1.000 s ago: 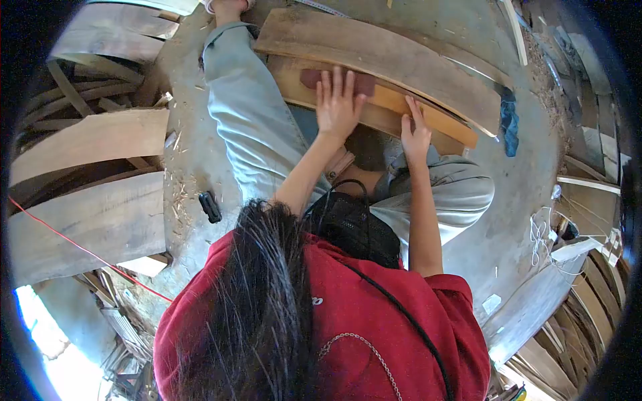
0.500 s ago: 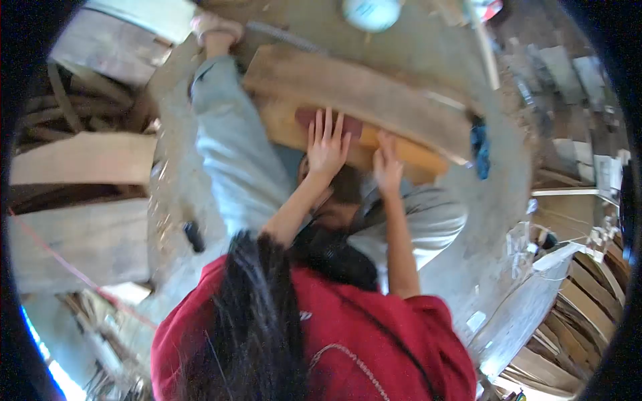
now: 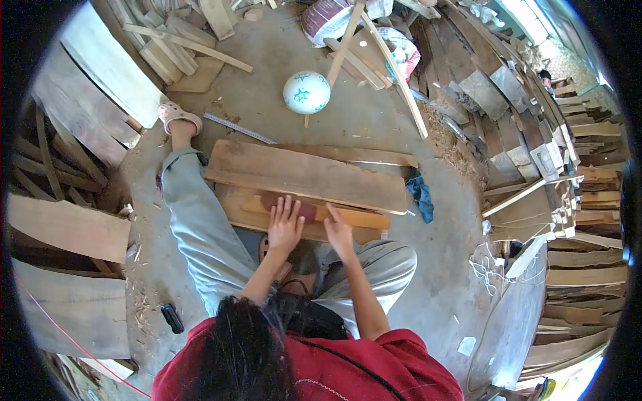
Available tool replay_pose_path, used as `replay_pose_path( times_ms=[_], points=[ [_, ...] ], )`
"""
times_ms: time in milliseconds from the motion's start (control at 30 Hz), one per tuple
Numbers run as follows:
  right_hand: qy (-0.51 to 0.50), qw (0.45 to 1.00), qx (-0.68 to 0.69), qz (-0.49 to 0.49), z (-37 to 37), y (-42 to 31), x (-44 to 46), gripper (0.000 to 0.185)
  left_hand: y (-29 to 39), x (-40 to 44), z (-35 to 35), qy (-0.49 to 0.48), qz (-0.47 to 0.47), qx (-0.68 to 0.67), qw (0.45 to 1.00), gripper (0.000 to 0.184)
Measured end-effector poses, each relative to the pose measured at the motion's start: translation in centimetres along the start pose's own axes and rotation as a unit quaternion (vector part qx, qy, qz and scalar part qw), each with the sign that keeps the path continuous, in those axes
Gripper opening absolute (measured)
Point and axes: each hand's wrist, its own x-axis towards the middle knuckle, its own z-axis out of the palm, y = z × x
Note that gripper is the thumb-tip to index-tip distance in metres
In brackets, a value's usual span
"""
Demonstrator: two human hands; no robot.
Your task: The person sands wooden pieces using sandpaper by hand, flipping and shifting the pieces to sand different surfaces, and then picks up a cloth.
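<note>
My left hand (image 3: 285, 226) lies flat with its fingers spread on a dark red pad (image 3: 307, 212). The pad rests on a narrow yellow-brown board (image 3: 364, 219). To its right, my right hand (image 3: 339, 235) touches the same board's near edge with outstretched fingers; some of its fingers are hard to make out. Beneath is a wider plank (image 3: 231, 204), crossing in front of my legs. Directly beyond the narrow board is a broad brown plank (image 3: 301, 172).
A white ball (image 3: 307, 92) and a ruler (image 3: 239, 128) are on the floor ahead. A blue cloth (image 3: 420, 198) lies right of the planks, a black object (image 3: 172, 319) at the left. Wood stacks (image 3: 580, 276) line both sides; a white cable (image 3: 487, 269) lies at the right.
The view has tilted up and forward, bringing the ball and more wood into sight. My left hand stays on the red pad and my right hand stays at the narrow board.
</note>
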Motion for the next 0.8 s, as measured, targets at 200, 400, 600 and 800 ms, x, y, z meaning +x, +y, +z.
replay_pose_path(
  times_ms=[200, 400, 600, 800],
  points=[
    [0.076, 0.953, 0.169, -0.240, -15.3, -23.6, 2.8, 0.054, -0.1, -0.3, 0.1, -0.011, 0.013, 0.020, 1.000, 0.046],
    [0.076, 0.814, 0.059, -0.573, -25.4, -34.8, -0.8, 0.050, -0.4, -0.2, -0.3, -0.023, 0.021, 0.007, 1.000, 0.044],
    [0.073, 0.802, 0.045, -0.592, -25.7, -34.1, -2.3, 0.043, 0.0, -0.1, -0.1, -0.027, 0.017, -0.015, 0.999, 0.044],
    [0.081, 0.804, 0.072, -0.585, -23.9, -33.1, -2.6, 0.037, -0.2, -0.2, 0.1, -0.034, 0.019, -0.006, 0.999, 0.046]
  ],
)
